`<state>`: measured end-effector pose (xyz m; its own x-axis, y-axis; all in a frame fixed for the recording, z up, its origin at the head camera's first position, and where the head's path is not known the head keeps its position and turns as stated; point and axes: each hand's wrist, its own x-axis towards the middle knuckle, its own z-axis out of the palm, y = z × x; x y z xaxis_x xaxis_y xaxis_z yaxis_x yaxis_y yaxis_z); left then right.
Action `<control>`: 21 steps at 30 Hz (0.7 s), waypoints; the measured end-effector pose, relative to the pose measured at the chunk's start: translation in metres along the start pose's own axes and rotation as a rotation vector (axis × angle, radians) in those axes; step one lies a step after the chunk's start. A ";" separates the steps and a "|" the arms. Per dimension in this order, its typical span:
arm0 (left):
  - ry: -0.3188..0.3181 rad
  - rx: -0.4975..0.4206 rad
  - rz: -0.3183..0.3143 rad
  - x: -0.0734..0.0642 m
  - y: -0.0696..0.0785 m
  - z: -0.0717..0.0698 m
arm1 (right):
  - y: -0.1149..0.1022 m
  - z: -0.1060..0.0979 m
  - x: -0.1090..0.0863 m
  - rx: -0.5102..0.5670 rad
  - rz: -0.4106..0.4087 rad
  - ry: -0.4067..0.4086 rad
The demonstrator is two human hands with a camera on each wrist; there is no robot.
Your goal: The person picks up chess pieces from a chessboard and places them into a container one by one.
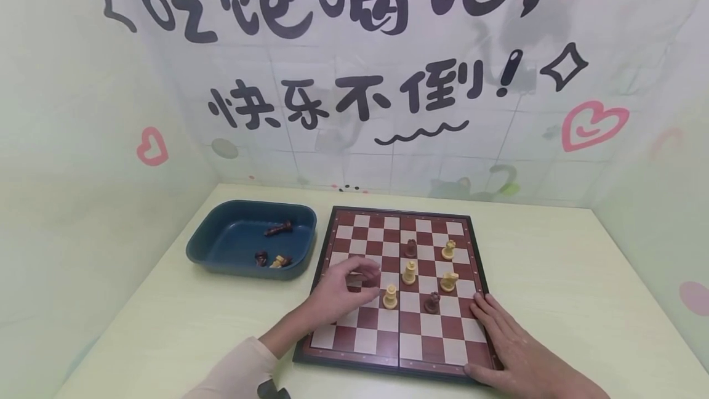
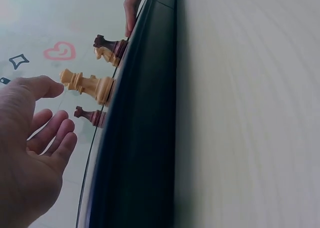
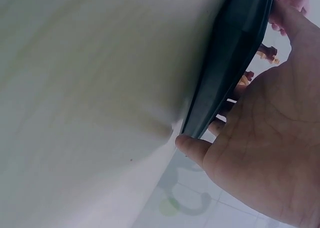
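Observation:
A folding chessboard with red-brown and white squares lies on the table. My left hand hovers over its left half, fingers loosely curved and nothing between them. Close by its thumb stands a cream chess piece. Farther right are a taller cream piece, a cream knight and another cream piece. Two dark red pieces stand among them, one toward the back and one nearer. At the board's right edge my right hand rests, fingers extended along it and thumb at the near corner.
Left of the board sits a blue plastic basin. Inside lie a long dark piece, a small dark piece and a cream piece. Behind the table hangs a white sheet printed with large black characters.

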<state>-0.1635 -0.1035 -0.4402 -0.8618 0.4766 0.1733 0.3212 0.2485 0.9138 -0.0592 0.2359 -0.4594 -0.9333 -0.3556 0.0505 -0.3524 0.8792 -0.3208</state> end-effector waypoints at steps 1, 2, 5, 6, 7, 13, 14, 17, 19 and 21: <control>-0.003 0.006 0.000 0.000 0.001 0.002 | 0.000 0.000 0.000 -0.001 0.000 0.001; -0.007 0.006 -0.001 0.001 0.001 0.003 | 0.000 0.000 0.000 -0.001 0.000 0.001; -0.019 0.003 -0.002 0.002 0.003 0.009 | 0.001 -0.001 0.000 -0.006 -0.003 0.000; -0.024 0.007 0.001 0.002 0.003 0.011 | 0.001 -0.001 0.001 -0.007 -0.001 -0.002; -0.030 0.007 0.004 0.002 0.003 0.013 | 0.001 -0.001 0.000 -0.006 0.000 -0.001; -0.047 -0.003 0.029 0.001 0.001 0.023 | 0.002 -0.001 0.000 -0.013 -0.001 -0.002; -0.049 -0.008 0.027 0.001 0.001 0.024 | 0.002 -0.001 0.000 -0.012 0.001 -0.004; -0.053 -0.025 0.010 0.000 -0.001 0.026 | 0.001 -0.002 0.001 -0.004 0.003 -0.007; -0.052 -0.036 -0.001 0.000 -0.002 0.026 | 0.001 -0.002 0.001 -0.004 0.005 -0.008; -0.049 -0.038 -0.007 0.000 -0.003 0.027 | 0.001 -0.002 0.000 -0.003 0.008 -0.009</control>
<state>-0.1536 -0.0816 -0.4526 -0.8435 0.5160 0.1492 0.2992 0.2206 0.9283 -0.0601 0.2370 -0.4579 -0.9355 -0.3510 0.0397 -0.3448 0.8831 -0.3181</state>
